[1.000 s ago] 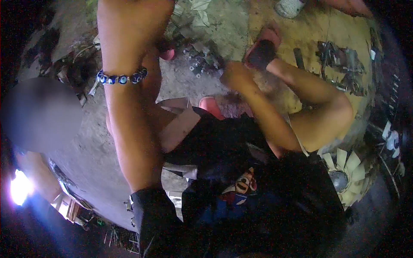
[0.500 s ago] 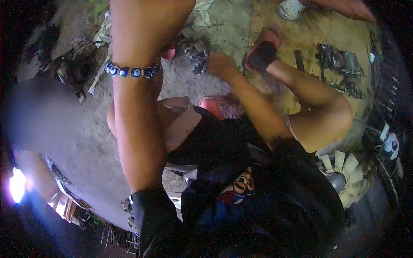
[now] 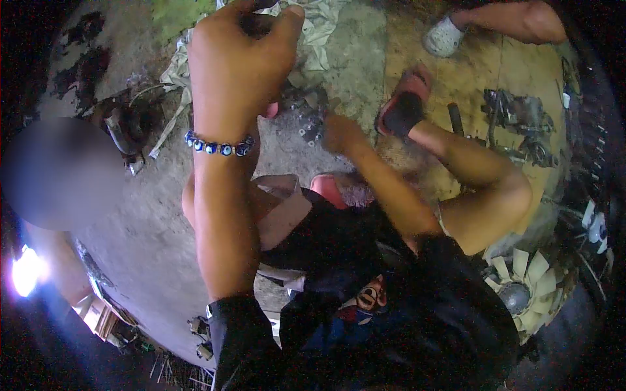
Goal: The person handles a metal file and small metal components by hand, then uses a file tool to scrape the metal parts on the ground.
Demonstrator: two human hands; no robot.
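Your left hand (image 3: 238,62) curls at far left; your right hand (image 3: 345,135) is just beside the metal part (image 3: 310,122). What either holds, you cannot tell.

You've got no readable text, brand or number anywhere in view. Your dark shirt (image 3: 443,326), near side, carries a coloured cartoon-style print (image 3: 370,296), but it's creased and dim, so I can't make out lettering on it. Pale marks (image 3: 598,150) run in a row along the dark right edge; they're too small and blurred for you or me to call letters or just hardware.
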